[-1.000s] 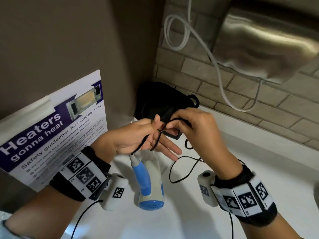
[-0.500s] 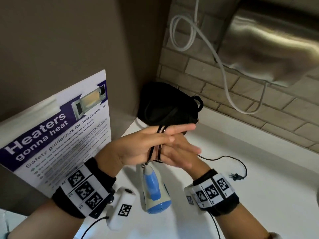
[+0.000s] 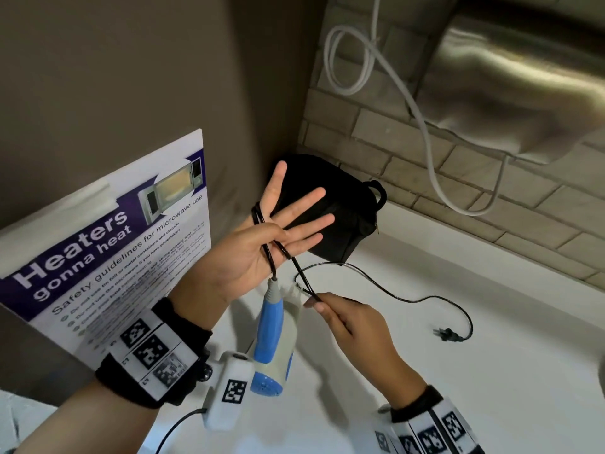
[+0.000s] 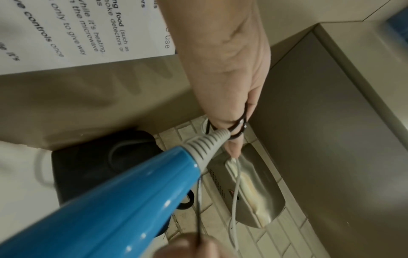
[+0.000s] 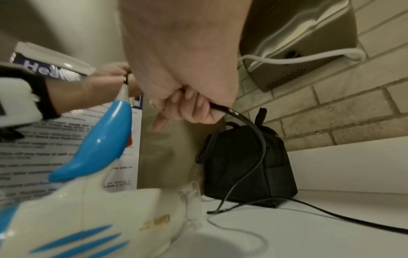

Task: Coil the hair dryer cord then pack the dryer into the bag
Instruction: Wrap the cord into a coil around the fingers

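Black cord (image 3: 299,273) crosses the palm of the left hand (image 3: 262,244) in two strands. That hand's fingers are straight and spread. The right hand (image 3: 353,326), at 5 o'clock of it, pinches the cord between thumb and curled fingers. One blue-and-white hair dryer (image 3: 273,339) hangs at 6 o'clock under the palm. Slack trails to one plug (image 3: 447,335) at 3 o'clock on the white counter (image 3: 491,388), which has bare room around the plug. One black bag (image 3: 340,217) sits in the corner at 12 o'clock by the brick wall (image 3: 491,208). One poster (image 3: 108,244) stands at 9 o'clock.
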Demonstrator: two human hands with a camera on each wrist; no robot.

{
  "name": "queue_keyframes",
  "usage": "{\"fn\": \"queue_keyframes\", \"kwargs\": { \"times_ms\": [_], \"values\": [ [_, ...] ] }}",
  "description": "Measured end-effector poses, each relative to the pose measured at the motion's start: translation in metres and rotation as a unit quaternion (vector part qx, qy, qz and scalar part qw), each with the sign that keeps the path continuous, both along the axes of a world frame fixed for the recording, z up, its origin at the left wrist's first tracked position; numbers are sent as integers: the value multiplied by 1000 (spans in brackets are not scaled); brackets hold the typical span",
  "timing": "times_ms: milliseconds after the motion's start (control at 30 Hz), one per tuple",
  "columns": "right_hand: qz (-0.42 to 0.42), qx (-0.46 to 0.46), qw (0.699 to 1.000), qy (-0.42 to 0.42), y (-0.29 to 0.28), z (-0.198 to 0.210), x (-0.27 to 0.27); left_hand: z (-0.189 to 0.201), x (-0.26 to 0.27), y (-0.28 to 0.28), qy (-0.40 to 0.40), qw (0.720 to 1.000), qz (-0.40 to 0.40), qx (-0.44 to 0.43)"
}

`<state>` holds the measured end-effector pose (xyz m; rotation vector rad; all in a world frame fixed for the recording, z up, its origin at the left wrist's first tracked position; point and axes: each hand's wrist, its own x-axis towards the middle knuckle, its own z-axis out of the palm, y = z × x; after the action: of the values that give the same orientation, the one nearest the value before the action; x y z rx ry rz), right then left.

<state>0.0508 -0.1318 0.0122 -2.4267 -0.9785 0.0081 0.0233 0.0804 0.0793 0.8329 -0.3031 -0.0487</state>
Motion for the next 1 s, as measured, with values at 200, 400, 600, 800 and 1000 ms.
{"fn": "queue_keyframes", "kwargs": {
  "times_ms": [200, 400, 600, 800, 1000],
  "values": [
    [-4, 65, 997, -39, -26, 29, -17, -5, 5, 8, 47, 996, 59, 46],
    [51, 80, 993, -71, -18, 60, -24, -6, 11, -5, 97, 984, 114, 94],
    [63, 121, 982, -130, 10, 104, 6, -7, 7, -24, 98, 985, 44, 138],
    [61, 80, 988, -120, 34, 116, 52, -5, -3, -17, 54, 977, -97, 184],
    [177, 181, 963, 93, 50, 114, 56, 1, -11, -22, 25, 974, -172, 147]
  ]
}}
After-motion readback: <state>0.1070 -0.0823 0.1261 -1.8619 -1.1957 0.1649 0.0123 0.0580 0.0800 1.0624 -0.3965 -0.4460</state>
